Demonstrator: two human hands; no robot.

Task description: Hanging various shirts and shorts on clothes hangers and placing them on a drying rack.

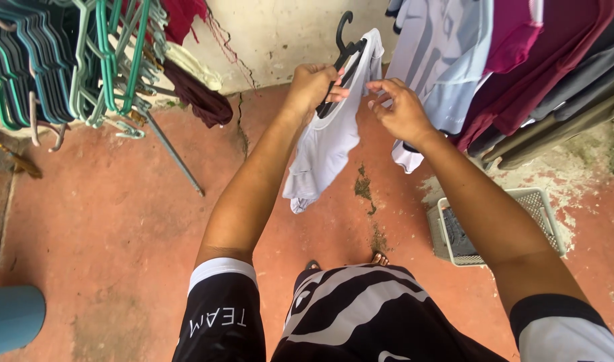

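A: We have the black plastic hanger (342, 50) in our left hand (311, 84), the grip closed around its shoulder, hook pointing up toward the cracked pale wall (280, 33). The pale lilac sleeveless top (330, 137) is draped on it, high in front of us, hanging down over the red concrete floor (112, 214).

B: And our right hand (402, 110)? Its grip looks loosely pinched, fingertips at the top's strap; we cannot tell whether it has the cloth firmly.

A: That is our worry. In our judgement, if that strap is not seated on the hanger arm, the top could slide off to the stained floor.

B: The hook could also snag. The hanging shirts in grey, maroon and light blue (494, 67) sit just beside our right hand.

A: Room is better on the left: open floor lies between us and the rack of green and teal hangers (72, 60). The white plastic laundry basket (541, 208) stands near our right foot, so a sideways step there risks a trip.
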